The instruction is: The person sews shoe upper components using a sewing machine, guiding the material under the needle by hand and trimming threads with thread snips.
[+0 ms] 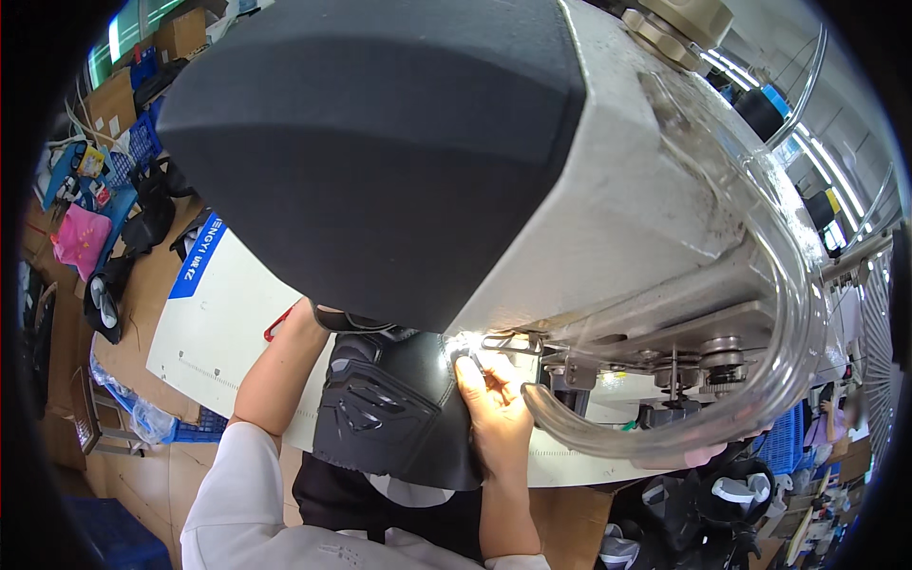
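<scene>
A black leather-like piece with raised moulded ridges (385, 408) lies under the head of an industrial sewing machine (380, 123), partly hanging over the table's near edge. My right hand (496, 399) is closed at its right edge, thumb and fingers pinched together beside the lit stitching area. My left forearm reaches in from the lower left, and my left hand (309, 315) goes behind the dark machine cover at the piece's far left. Its fingers are hidden there. A red-handled tool (276, 324) lies on the white tabletop (228, 313), close to my left wrist.
A clear bent tube (665, 432) curves round the machine's right side near my right hand. More black pieces with white linings (708, 503) are heaped at lower right. On the left, a brown bench (142, 313) holds black pieces and a pink item (82, 237).
</scene>
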Demonstrator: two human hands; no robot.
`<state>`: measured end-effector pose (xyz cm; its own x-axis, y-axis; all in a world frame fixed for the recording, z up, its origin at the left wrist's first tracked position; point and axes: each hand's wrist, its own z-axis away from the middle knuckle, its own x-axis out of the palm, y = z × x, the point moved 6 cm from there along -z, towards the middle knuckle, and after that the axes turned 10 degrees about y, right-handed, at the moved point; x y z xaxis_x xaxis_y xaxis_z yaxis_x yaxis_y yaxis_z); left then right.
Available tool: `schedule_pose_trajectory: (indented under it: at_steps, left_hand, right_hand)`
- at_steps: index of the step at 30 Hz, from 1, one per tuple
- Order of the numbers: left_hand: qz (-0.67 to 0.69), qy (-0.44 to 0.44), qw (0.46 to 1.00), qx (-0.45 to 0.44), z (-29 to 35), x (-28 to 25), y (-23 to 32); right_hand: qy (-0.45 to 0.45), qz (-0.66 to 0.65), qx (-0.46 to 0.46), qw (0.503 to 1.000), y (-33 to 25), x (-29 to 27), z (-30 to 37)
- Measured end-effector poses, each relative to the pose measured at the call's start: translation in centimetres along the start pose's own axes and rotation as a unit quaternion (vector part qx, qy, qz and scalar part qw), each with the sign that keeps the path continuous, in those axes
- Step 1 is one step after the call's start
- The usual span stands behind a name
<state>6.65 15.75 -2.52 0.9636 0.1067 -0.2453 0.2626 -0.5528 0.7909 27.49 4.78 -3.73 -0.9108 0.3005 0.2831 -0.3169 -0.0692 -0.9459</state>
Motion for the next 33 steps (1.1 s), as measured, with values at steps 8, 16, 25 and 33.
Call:
schedule_pose_trajectory:
  at_steps: [8,16,25,33]
  left_hand:
    - [0.028,0.011,0.999,0.019,-0.2,-0.5,0.5]
    - [-0.044,0.03,0.996,-0.072,2.3,-1.9,2.5]
    - [-0.351,0.069,0.926,-0.12,12.8,-12.2,-2.5]
    - [-0.113,-0.026,0.98,-0.163,13.7,-9.5,10.1]
  right_hand:
    - [0.007,0.11,-0.058,0.992,-0.5,-0.6,-1.0]
    - [-0.165,0.231,-0.075,0.956,-5.5,1.1,0.6]
    - [-0.403,0.473,-0.353,0.7,-8.0,3.8,8.5]
    - [-0.387,0.483,-0.446,0.647,-2.1,3.5,11.7]
